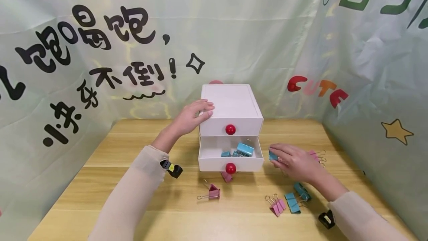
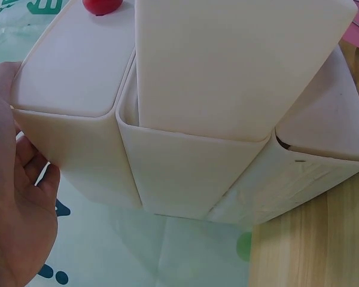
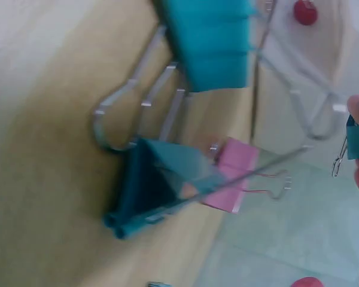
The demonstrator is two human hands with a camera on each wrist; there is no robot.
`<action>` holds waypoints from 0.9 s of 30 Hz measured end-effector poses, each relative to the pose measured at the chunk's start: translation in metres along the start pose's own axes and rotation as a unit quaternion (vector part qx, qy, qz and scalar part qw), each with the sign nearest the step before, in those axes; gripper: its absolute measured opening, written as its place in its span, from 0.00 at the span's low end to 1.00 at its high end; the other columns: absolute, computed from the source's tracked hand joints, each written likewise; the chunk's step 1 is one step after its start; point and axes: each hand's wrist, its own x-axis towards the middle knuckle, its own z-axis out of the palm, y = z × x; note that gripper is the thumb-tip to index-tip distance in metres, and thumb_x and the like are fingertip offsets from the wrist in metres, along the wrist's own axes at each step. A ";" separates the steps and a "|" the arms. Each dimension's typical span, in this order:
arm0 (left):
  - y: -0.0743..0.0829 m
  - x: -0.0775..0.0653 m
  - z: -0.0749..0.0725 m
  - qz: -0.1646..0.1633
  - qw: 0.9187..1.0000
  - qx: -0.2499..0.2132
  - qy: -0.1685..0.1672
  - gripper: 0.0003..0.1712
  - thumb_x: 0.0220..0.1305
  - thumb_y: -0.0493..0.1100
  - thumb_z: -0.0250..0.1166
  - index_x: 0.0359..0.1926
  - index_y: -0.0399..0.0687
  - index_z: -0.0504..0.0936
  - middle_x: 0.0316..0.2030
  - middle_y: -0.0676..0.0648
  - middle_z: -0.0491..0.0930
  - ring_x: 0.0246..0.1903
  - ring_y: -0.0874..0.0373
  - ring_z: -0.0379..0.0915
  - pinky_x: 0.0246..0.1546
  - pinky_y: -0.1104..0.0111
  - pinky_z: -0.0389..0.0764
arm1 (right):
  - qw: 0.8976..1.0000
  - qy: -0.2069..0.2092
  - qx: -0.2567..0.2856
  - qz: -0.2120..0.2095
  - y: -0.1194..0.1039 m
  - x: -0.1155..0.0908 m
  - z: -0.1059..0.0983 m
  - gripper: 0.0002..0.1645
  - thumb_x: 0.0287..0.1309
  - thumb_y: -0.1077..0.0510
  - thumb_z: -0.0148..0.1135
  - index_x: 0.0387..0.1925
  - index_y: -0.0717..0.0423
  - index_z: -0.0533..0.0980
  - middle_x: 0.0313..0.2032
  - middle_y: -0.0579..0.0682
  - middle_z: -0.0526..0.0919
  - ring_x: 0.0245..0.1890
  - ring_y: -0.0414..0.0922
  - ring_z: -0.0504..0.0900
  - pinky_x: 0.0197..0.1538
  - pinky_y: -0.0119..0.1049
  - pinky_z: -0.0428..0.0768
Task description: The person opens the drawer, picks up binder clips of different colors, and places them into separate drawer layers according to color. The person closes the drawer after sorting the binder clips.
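Observation:
A white drawer unit (image 1: pixel 230 101) with red knobs stands at the table's far side. Its middle drawer (image 1: pixel 214 164) is pulled out, with several blue binder clips (image 1: pixel 245 149) inside. My left hand (image 1: pixel 191 119) rests on the unit's upper left edge, fingers extended over the top. To the right of the drawer, my right hand (image 1: pixel 295 161) pinches a blue binder clip (image 1: pixel 273 155) between thumb and fingers. That same clip (image 3: pixel 358 140) shows at the right border of the right wrist view, its wire handle hanging free.
Pink binder clips (image 1: pixel 214 192) lie in front of the unit, one of them (image 1: pixel 227 176) partly under the drawer. Nearer the right forearm are two blue clips (image 1: pixel 292 202) and a pink one (image 1: pixel 277 207). More pink (image 1: pixel 313 155) shows behind the right hand. Printed cloth (image 1: pixel 267 47) surrounds the table.

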 end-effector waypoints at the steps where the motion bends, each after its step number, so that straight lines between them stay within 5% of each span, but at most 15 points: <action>1: 0.000 0.000 0.000 0.000 1.000 0.000 0.001 0.25 0.72 0.57 0.54 0.61 0.49 0.78 0.65 0.51 0.72 0.70 0.55 0.55 0.70 0.53 0.55 | 1.000 0.005 0.001 -0.002 -0.001 0.001 -0.002 0.35 0.73 0.38 0.43 0.45 0.63 0.83 0.43 0.55 0.85 0.42 0.52 0.85 0.40 0.47 0.84; 15: 0.001 0.000 0.000 -0.003 1.000 0.001 0.002 0.25 0.72 0.57 0.54 0.61 0.50 0.78 0.64 0.51 0.72 0.70 0.56 0.55 0.70 0.55 0.55 | 0.999 -0.028 0.040 -0.018 -0.013 0.026 -0.050 0.33 0.69 0.35 0.49 0.42 0.58 0.85 0.42 0.50 0.86 0.39 0.47 0.86 0.37 0.44 0.85; 27: 0.001 0.000 0.000 -0.003 1.000 0.001 0.005 0.25 0.72 0.58 0.53 0.61 0.50 0.79 0.64 0.51 0.72 0.70 0.56 0.56 0.70 0.54 0.55 | 0.998 -0.041 0.048 -0.022 -0.028 0.054 -0.063 0.31 0.68 0.36 0.51 0.45 0.57 0.85 0.44 0.50 0.86 0.40 0.47 0.86 0.38 0.43 0.85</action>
